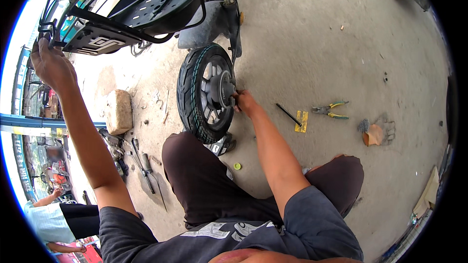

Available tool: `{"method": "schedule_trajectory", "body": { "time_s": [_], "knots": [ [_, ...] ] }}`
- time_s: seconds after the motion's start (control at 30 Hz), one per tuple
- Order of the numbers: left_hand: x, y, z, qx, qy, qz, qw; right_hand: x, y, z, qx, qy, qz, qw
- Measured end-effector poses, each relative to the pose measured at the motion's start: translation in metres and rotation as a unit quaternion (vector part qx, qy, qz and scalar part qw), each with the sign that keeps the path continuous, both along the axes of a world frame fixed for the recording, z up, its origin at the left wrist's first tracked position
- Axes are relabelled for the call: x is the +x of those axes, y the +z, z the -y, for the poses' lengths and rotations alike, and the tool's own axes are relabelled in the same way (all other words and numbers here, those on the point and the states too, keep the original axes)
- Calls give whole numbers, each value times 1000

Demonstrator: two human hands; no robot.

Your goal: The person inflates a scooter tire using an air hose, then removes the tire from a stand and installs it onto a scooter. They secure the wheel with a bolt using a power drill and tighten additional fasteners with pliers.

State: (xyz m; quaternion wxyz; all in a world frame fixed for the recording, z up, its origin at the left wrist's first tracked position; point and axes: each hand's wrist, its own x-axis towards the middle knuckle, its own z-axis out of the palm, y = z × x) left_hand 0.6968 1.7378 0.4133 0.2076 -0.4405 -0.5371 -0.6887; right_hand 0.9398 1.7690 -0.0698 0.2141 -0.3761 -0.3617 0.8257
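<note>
My left hand [54, 68] is raised at the upper left, its fingers closed round a bar of a black metal rack [131, 34] on the rear of a scooter. Low down, my right hand [245, 103] is closed at the axle end of a wheel, partly hiding what its fingers grip. The wheel has a grey hub [219, 89] and a black tyre [189, 92] with a teal stripe. It stands upright below a grey mudguard [202, 27], near a dark swingarm [235, 41]. My knees are bent on either side of the work.
Right of my arm lie a black rod [288, 114], a yellow card [301, 122], pliers [331, 110] and a work glove [380, 132]. Left are a stone block [119, 112] and several long tools [146, 168]. A green cap [237, 166] lies near my foot. Another person [58, 221] is at lower left.
</note>
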Motion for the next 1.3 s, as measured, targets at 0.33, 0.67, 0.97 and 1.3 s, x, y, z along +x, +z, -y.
{"method": "schedule_trajectory", "body": {
  "time_s": [0.33,0.67,0.97,1.3],
  "knots": [
    [66,-2,24,-10,65,-390,918,-10,-1,4,25,-8,-3,1000],
    [96,-18,-5,-62,102,-522,845,18,-3,-11,61,28,54,996],
    [76,-28,-9,-35,92,-492,865,19,11,-14,164,89,137,973],
    [56,-29,-10,-24,93,-488,868,5,5,2,-30,2,0,1000]
  ]
}}
